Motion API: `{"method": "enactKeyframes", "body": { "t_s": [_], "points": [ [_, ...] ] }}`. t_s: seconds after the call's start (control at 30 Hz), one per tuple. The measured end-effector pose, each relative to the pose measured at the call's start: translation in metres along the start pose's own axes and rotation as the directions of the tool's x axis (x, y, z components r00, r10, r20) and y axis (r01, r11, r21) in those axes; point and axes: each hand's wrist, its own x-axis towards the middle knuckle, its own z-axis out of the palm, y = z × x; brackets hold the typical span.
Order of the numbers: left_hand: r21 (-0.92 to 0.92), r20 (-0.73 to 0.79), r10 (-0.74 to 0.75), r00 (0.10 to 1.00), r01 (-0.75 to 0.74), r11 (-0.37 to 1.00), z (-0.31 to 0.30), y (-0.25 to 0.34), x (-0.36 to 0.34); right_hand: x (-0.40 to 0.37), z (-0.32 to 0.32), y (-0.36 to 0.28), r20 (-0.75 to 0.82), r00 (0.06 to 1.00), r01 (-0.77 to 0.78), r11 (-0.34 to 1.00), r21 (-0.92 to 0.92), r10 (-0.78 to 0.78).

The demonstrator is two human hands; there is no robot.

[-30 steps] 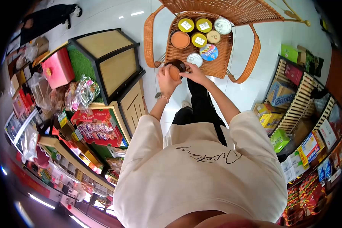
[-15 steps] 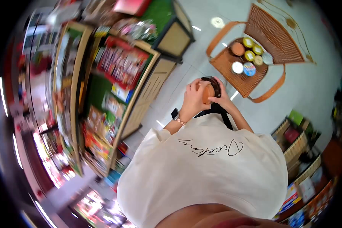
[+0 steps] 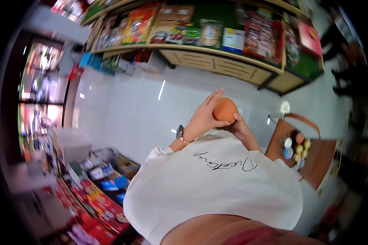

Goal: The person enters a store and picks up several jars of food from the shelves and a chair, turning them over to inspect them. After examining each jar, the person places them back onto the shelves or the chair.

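Observation:
A round jar with an orange lid (image 3: 225, 111) is held in front of the white shirt, its lid facing up. My left hand (image 3: 204, 116), with a dark watch and a bracelet at the wrist, wraps round the jar's left side, fingers pointing up. My right hand (image 3: 242, 127) grips its lower right side, thumb at the lid's edge. Several small jars (image 3: 299, 148) with yellow, white, blue and orange lids stand on the woven brown chair (image 3: 277, 134) at the right.
Shelves (image 3: 216, 61) with packaged goods run across the top. Boxes (image 3: 110, 175) and red packages (image 3: 96, 198) lie at the lower left. A round white item (image 3: 285, 107) is on the floor near the chair. Dark legs of a person (image 3: 343, 77) show at the upper right.
The view has swung left, so the shelves now lie across the top and the chair sits farther right and lower. The jar is turned with its orange lid more toward the camera.

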Motion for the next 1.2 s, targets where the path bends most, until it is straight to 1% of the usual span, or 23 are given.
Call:
{"method": "enactKeyframes", "body": {
  "t_s": [0.03, 0.07, 0.1, 0.13, 0.17, 0.23, 0.27, 0.37, 0.4, 0.43, 0.5, 0.53, 0.63, 0.67, 0.77, 0.8, 0.9, 1.0, 1.07, 1.1, 1.17, 1.2],
  "points": [
    [-0.065, -0.064, -0.015, 0.998, 0.011, 0.998, -0.013, -0.010, -0.009, 0.012, 0.015, -0.002, 0.060, 0.998, -0.019, 0.998, -0.055, 0.022],
    [-0.103, -0.037, -0.030, 0.999, 0.026, 0.994, -0.029, -0.014, -0.018, 0.022, 0.034, -0.005, 0.117, 0.992, -0.032, 0.994, -0.105, 0.045],
    [-0.167, -0.085, -0.077, 0.993, 0.062, 0.984, -0.042, -0.024, -0.030, 0.033, 0.050, -0.004, 0.168, 0.983, -0.044, 0.988, -0.148, 0.069],
    [-0.233, -0.124, -0.124, 0.985, 0.092, 0.968, -0.053, -0.035, -0.041, 0.046, 0.059, 0.001, 0.144, 0.979, -0.131, 0.984, -0.118, 0.147],
    [-0.298, -0.158, -0.165, 0.974, 0.113, 0.948, -0.061, -0.046, -0.050, 0.056, 0.068, 0.001, 0.177, 0.964, -0.180, 0.975, -0.126, 0.201],
    [-0.365, -0.269, -0.153, 0.951, 0.046, 0.930, -0.080, -0.072, -0.066, 0.080, 0.093, -0.002, 0.238, 0.925, -0.268, 0.953, -0.140, 0.295],
    [-0.385, -0.321, -0.143, 0.936, 0.009, 0.923, -0.087, -0.087, -0.070, 0.097, 0.099, -0.003, 0.255, 0.914, -0.278, 0.945, -0.171, 0.315],
    [-0.533, -0.412, -0.177, 0.894, -0.079, 0.843, -0.099, -0.130, -0.068, 0.152, 0.120, -0.002, 0.302, 0.877, -0.313, 0.922, -0.229, 0.373],
    [-0.374, -0.441, -0.138, 0.887, -0.041, 0.927, -0.114, -0.137, -0.062, 0.169, 0.129, -0.007, 0.312, 0.864, -0.330, 0.912, -0.242, 0.395],
    [-0.370, -0.455, -0.138, 0.880, -0.045, 0.928, -0.130, -0.146, -0.053, 0.188, 0.140, -0.014, 0.318, 0.853, -0.343, 0.904, -0.256, 0.414],
    [-0.378, -0.479, -0.140, 0.866, -0.060, 0.924, -0.154, -0.161, -0.032, 0.219, 0.165, -0.032, 0.231, 0.884, -0.319, 0.885, -0.339, 0.407],
    [-0.455, -0.475, -0.180, 0.861, -0.066, 0.888, -0.167, -0.172, -0.017, 0.233, 0.176, -0.044, 0.181, 0.898, -0.311, 0.870, -0.383, 0.401],
    [-0.491, -0.424, -0.181, 0.887, -0.057, 0.869, -0.213, -0.194, 0.025, 0.295, 0.193, -0.060, 0.190, 0.923, -0.236, 0.883, -0.405, 0.334],
    [-0.451, -0.418, -0.159, 0.894, -0.052, 0.891, -0.230, -0.202, 0.035, 0.312, 0.199, -0.068, 0.195, 0.928, -0.201, 0.868, -0.454, 0.317],
    [-0.467, -0.439, -0.154, 0.885, -0.079, 0.881, -0.269, -0.234, 0.054, 0.361, 0.229, -0.079, 0.190, 0.934, -0.153, 0.821, -0.550, 0.302],
    [-0.447, -0.490, -0.156, 0.858, -0.093, 0.890, -0.276, -0.246, 0.055, 0.376, 0.238, -0.079, 0.181, 0.932, -0.159, 0.802, -0.575, 0.314],
    [-0.539, -0.560, -0.286, 0.778, -0.080, 0.838, -0.302, -0.268, 0.047, 0.426, 0.269, -0.071, 0.200, 0.889, -0.172, 0.706, -0.687, 0.412],
    [-0.549, -0.633, -0.353, 0.689, -0.078, 0.832, -0.320, -0.294, 0.022, 0.462, 0.310, -0.055, 0.148, 0.821, -0.245, 0.574, -0.781, 0.552],
    [-0.609, -0.616, -0.440, 0.653, -0.041, 0.792, -0.338, -0.315, 0.007, 0.492, 0.338, -0.042, 0.104, 0.766, -0.286, 0.482, -0.828, 0.634],
    [-0.635, -0.609, -0.474, 0.636, -0.032, 0.772, -0.348, -0.326, 0.002, 0.504, 0.349, -0.033, 0.103, 0.752, -0.287, 0.464, -0.838, 0.651],
    [-0.642, -0.606, -0.493, 0.624, -0.018, 0.767, -0.369, -0.357, -0.010, 0.533, 0.372, -0.015, 0.106, 0.731, -0.277, 0.435, -0.856, 0.674],
    [-0.646, -0.603, -0.503, 0.619, -0.009, 0.763, -0.382, -0.368, -0.014, 0.546, 0.387, -0.011, 0.079, 0.714, -0.301, 0.407, -0.862, 0.695]
  ]
}}
